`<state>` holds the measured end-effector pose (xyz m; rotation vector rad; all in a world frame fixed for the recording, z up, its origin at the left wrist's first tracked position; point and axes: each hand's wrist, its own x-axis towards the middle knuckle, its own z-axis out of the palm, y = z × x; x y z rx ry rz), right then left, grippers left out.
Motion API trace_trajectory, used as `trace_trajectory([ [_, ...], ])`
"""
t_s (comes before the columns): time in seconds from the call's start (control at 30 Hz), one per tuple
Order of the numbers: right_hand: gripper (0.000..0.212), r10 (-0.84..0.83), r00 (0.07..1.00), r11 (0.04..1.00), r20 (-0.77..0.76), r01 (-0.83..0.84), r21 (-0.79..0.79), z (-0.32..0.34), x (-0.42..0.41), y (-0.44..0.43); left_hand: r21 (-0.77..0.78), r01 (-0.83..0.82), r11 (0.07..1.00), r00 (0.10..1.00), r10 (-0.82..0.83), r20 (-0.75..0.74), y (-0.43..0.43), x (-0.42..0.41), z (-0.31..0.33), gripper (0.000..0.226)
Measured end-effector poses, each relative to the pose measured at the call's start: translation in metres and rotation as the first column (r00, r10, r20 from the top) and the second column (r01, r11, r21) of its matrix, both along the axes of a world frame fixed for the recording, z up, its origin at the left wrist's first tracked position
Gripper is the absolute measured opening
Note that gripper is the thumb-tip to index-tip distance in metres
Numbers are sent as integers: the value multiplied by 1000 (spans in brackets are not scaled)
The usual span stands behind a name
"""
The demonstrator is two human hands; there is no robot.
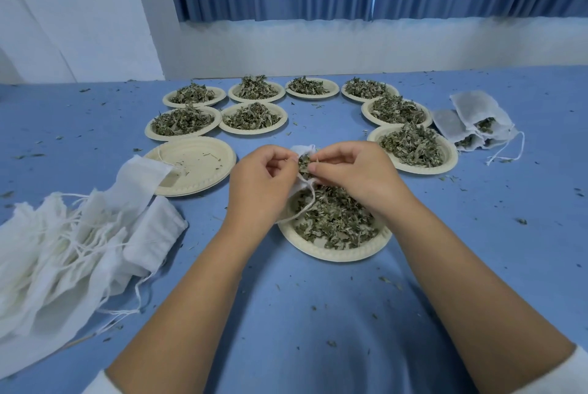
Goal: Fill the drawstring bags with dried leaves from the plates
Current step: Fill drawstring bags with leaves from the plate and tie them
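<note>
A small white drawstring bag (302, 152) is held over the near plate (334, 252), which carries a heap of dried leaves (334, 218). My left hand (261, 183) grips the bag's side and its mouth. My right hand (353, 171) pinches a tuft of dried leaves (304, 164) at the bag's opening. The bag's string (307, 202) dangles onto the heap. Most of the bag is hidden behind my fingers.
Several plates of leaves (254, 117) ring the far side of the blue table (318, 314). An empty plate stack (197, 164) sits left. A pile of empty bags (73, 241) lies at the near left; filled bags (477, 123) lie far right. Leaf crumbs are scattered about.
</note>
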<state>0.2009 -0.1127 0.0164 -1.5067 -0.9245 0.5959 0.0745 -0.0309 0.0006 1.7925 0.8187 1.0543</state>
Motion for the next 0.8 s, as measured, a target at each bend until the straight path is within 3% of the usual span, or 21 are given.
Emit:
trace_trajectory([
  [0.1, 20, -30, 999, 999, 23, 29, 19, 1, -1, -1, 41, 18, 999, 999, -17, -30, 0, 0, 0, 10],
  [0.23, 10, -88, 950, 996, 299, 84, 28, -3, -3, 1, 35, 52, 998, 998, -51, -19, -4, 1, 0, 9],
  [0.4, 13, -70, 864, 997, 499, 64, 29, -12, -4, 3, 32, 37, 999, 999, -37, -17, -3, 0, 1, 12],
  [0.5, 9, -5, 826, 1000, 564, 19, -18, -12, -2, 3, 36, 44, 998, 999, -42, -33, -1, -1, 2, 11],
  [0.6, 27, 142, 769, 987, 624, -66, -144, -11, -3, 2, 16, 93, 996, 995, -92, -22, 0, -1, 4, 11],
  [0.7, 31, 242, 746, 961, 620, -97, -259, -12, -3, 2, -12, 139, 990, 990, -139, -6, -3, -1, 5, 10],
  [0.8, 28, 231, 753, 968, 617, -114, -223, -10, -2, 1, 22, 75, 997, 997, -75, -27, 0, -1, 2, 9],
])
